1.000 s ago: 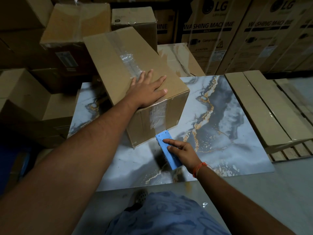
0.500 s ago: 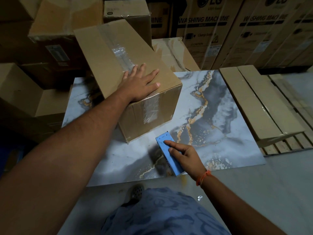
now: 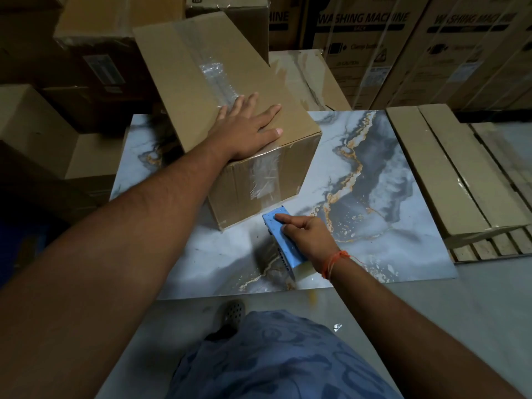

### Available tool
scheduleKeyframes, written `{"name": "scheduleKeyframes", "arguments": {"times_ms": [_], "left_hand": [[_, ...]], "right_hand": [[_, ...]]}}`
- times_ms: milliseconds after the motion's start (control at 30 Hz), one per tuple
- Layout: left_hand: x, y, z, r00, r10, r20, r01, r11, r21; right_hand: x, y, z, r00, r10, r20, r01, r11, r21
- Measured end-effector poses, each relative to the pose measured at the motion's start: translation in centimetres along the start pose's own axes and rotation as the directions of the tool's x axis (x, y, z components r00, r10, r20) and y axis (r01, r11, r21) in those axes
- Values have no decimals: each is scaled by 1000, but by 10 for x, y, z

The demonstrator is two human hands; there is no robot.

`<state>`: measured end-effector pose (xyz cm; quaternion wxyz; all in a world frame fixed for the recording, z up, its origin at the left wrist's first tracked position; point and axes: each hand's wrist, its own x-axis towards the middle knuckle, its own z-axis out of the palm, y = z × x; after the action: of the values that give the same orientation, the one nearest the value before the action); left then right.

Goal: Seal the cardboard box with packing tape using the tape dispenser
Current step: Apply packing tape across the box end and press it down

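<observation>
A brown cardboard box (image 3: 198, 82) lies on a marble-patterned slab (image 3: 374, 197). Clear packing tape runs along its top seam and down its near side face. My left hand (image 3: 247, 128) rests flat on the box top near the front edge, fingers spread. My right hand (image 3: 305, 237) grips a blue tape dispenser (image 3: 277, 237) on the slab, just in front of the box's taped side. The index finger lies along the dispenser's top. The tape roll under the dispenser is mostly hidden by my hand.
Stacked cardboard boxes (image 3: 95, 53) crowd the left and back. Large washing machine cartons (image 3: 403, 47) stand behind. Flat wrapped cartons (image 3: 449, 174) lie on a wooden pallet at the right. My foot in a dark sandal (image 3: 234, 312) stands on the grey floor.
The view has shifted a little. My right hand with the dispenser has stayed close below the box's taped side. My left hand has stayed flat on the box top.
</observation>
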<state>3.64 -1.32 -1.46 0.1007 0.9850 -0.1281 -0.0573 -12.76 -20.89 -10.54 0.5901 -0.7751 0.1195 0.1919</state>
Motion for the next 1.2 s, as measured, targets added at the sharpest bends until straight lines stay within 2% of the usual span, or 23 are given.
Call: {"name": "scheduleKeyframes", "arguments": {"times_ms": [333, 567, 733, 967, 1200], "left_hand": [[2, -1, 2, 1000, 3, -1, -3, 1000, -4], [0, -1, 1, 1000, 9, -5, -9, 1000, -7], [-1, 0, 0, 1000, 7, -1, -7, 1000, 3], [-2, -1, -1, 1000, 17, 5, -17, 1000, -4], [-2, 0, -1, 1000, 3, 16, -3, 1000, -23]], "right_hand": [[8, -18, 7, 999, 44, -6, -44, 998, -51], [-19, 12, -1, 999, -50, 2, 50, 999, -10], [-21, 17, 0, 998, -66, -20, 65, 997, -40], [5, -25, 0, 999, 39, -38, -45, 985, -168], [24, -46, 9, 996, 90, -27, -94, 965, -243]]}}
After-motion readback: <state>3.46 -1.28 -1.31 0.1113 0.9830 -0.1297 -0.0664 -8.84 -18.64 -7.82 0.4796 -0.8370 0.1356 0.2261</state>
